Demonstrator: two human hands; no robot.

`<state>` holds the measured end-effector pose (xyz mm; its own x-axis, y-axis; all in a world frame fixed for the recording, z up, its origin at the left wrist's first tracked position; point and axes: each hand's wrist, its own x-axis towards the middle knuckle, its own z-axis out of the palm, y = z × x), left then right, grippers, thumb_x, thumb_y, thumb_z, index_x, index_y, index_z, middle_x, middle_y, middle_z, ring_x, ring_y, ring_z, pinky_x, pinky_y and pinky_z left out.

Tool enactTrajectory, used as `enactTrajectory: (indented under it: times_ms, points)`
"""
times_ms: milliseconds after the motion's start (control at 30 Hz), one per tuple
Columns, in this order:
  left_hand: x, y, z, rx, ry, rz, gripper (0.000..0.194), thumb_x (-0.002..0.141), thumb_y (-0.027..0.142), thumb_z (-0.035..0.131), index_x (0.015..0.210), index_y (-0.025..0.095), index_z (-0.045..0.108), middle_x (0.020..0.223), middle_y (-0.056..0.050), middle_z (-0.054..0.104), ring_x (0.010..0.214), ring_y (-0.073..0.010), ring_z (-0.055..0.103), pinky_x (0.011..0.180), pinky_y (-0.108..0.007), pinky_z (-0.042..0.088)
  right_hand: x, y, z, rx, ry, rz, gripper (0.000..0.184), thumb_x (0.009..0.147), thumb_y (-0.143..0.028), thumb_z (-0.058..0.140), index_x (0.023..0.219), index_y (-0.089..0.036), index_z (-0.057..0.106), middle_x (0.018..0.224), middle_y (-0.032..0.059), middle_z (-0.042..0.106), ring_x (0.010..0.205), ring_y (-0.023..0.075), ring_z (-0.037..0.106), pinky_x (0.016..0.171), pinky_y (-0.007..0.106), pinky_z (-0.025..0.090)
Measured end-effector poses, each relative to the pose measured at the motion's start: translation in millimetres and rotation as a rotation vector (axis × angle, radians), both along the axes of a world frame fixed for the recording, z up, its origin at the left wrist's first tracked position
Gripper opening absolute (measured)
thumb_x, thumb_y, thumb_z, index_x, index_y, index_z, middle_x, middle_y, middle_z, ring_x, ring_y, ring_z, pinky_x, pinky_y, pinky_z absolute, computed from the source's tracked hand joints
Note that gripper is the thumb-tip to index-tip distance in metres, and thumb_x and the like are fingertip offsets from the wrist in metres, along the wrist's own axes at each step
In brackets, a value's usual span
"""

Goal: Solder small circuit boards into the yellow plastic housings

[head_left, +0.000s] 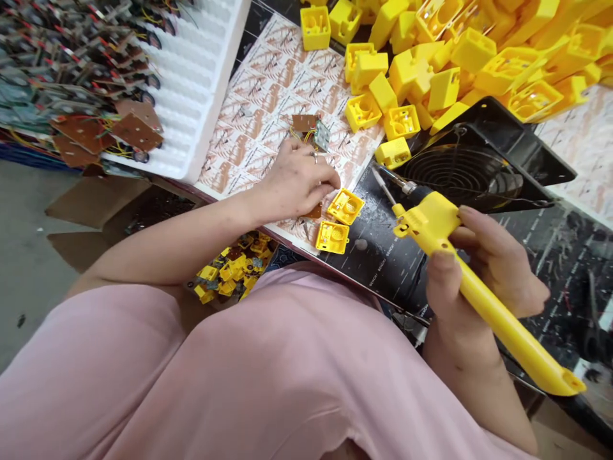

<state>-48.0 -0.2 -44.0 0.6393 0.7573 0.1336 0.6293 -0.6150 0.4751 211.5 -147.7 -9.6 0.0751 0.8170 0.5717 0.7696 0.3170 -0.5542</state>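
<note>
My right hand (483, 268) is wrapped around a yellow soldering gun (483, 300). Its metal tip (383, 182) points up and left, over the dark bench mat. My left hand (299, 176) rests low over the patterned sheet, fingers curled and thumb close to the index finger. Whatever is between those fingers is hidden. Just beyond them lie a brown circuit board (304, 122) and a green board (322, 135) with thin wires. Another brown board (313, 211) peeks out beneath the hand. Beside it sit two open yellow housings (347, 207) (332, 237).
A large heap of yellow housings (445, 70) covers the back right. In front of it stands a black fan (460, 166). At left, a white foam tray (191, 83) carries many wired boards (76, 76). More yellow parts (234, 271) lie below the bench edge.
</note>
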Motion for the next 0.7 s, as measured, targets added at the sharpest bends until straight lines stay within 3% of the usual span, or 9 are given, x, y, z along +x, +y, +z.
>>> enactTrajectory:
  times_ms: [100,233,367,467,700]
  points:
    - [6,-3,-1.5,-0.003,-0.008,-0.007,0.026,0.098,0.030,0.054,0.100,0.026,0.080,0.088,-0.002,0.078,0.098,-0.0244,0.066,0.112,-0.060,0.041,5,-3,-1.9,0.084,0.102,-0.041,0.050,0.090,-0.023,0.084,0.137,-0.034,0.072,0.112,-0.0015,0.081,0.079,0.0155,0.077,0.069,0.027,0.063]
    - [11,-5,0.7,0.008,-0.014,0.011,0.022,0.092,0.028,0.057,0.093,0.025,0.079,0.082,-0.001,0.076,0.091,-0.0232,0.065,0.111,-0.059,0.041,10,-13,-11.9,0.095,0.171,-0.038,0.050,0.081,-0.020,0.091,0.128,-0.031,0.076,0.104,-0.0018,0.082,0.076,0.0167,0.078,0.066,0.026,0.065]
    - [18,-7,-0.3,0.064,0.025,0.019,0.023,0.091,0.029,0.056,0.086,0.024,0.078,0.074,-0.001,0.071,0.090,-0.0248,0.064,0.108,-0.059,0.042,9,-18,-15.5,0.096,0.067,0.108,0.048,0.078,-0.015,0.091,0.121,-0.029,0.075,0.093,-0.0052,0.081,0.075,0.0143,0.078,0.065,0.022,0.064]
    - [23,-6,1.9,0.102,0.075,0.002,0.025,0.091,0.028,0.054,0.086,0.023,0.078,0.078,-0.003,0.070,0.095,-0.0270,0.065,0.104,-0.057,0.044,7,-16,-12.1,0.038,-0.010,0.149,0.034,0.078,-0.013,0.091,0.105,-0.025,0.074,0.088,-0.0045,0.080,0.071,0.0138,0.076,0.060,0.021,0.062]
    - [34,-1,26.0,0.087,0.295,-0.112,0.028,0.091,0.026,0.049,0.082,0.022,0.075,0.082,-0.007,0.071,0.103,-0.0294,0.067,0.100,-0.053,0.050,8,-7,-7.1,-0.037,-0.145,0.251,0.020,0.085,-0.013,0.082,0.099,-0.022,0.071,0.089,0.0010,0.081,0.064,0.0151,0.075,0.054,0.022,0.059]
